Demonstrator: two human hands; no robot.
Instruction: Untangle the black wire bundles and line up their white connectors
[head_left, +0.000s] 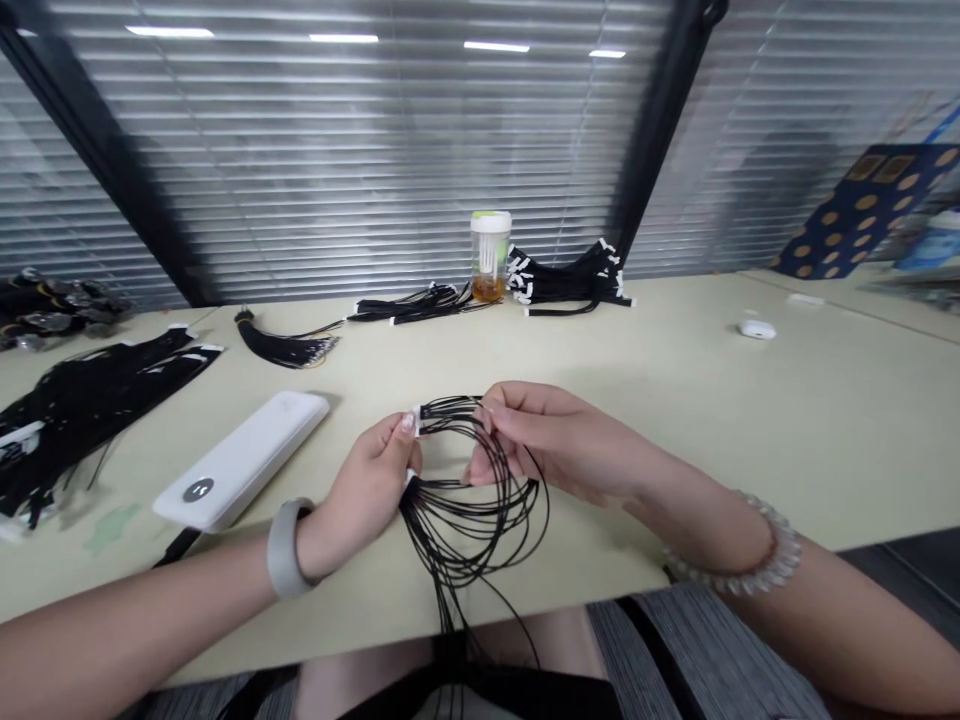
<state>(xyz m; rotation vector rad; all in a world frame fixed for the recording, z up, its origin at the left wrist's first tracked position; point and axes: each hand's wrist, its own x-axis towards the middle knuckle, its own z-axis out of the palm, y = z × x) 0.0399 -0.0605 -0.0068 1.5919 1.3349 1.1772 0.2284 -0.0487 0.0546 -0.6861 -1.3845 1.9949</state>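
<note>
Wire harness (pixel 469 525) between left hand (pixel 360 495), right hand (pixel 559 440)

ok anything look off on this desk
Mainly the clear bottle of amber liquid at the back of the desk: it stands right beside the bundled black wires with white connectors, so a spill could reach them. Also, the loose black wires being held droop over the desk's front edge.
</note>
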